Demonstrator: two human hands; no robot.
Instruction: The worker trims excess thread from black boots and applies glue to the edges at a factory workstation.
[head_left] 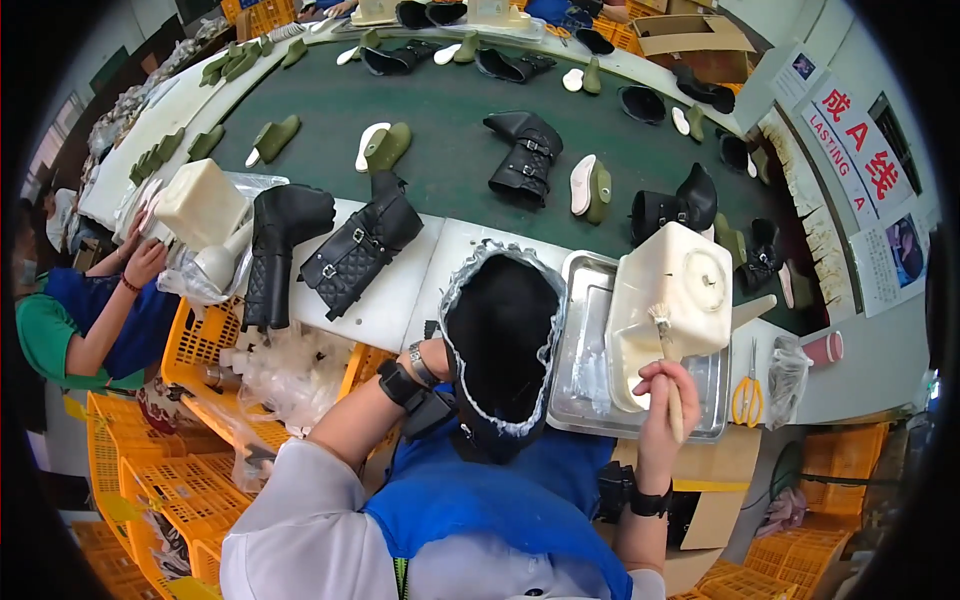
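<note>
In front of my body a black boot upper (500,330) is tilted so that its wide opening faces up, with a ragged pale edge around it. My left hand (437,358) is at its left side and holds it; the fingers are hidden behind the upper. My right hand (668,388) is closed around the wooden handle of a brush (674,400), bristles up. The brush is in front of a cream plastic container (690,280), which lies in a metal tray (582,375). White material shows at the container's lower opening, beside my right hand.
Two black boot uppers (365,245) (285,240) lie on the white ledge at left. Beyond is a green belt (450,150) with boots, green shoe lasts and pale insoles. Orange-handled scissors (747,398) are right of the tray. Yellow crates (180,490) and another person (90,310) are at left.
</note>
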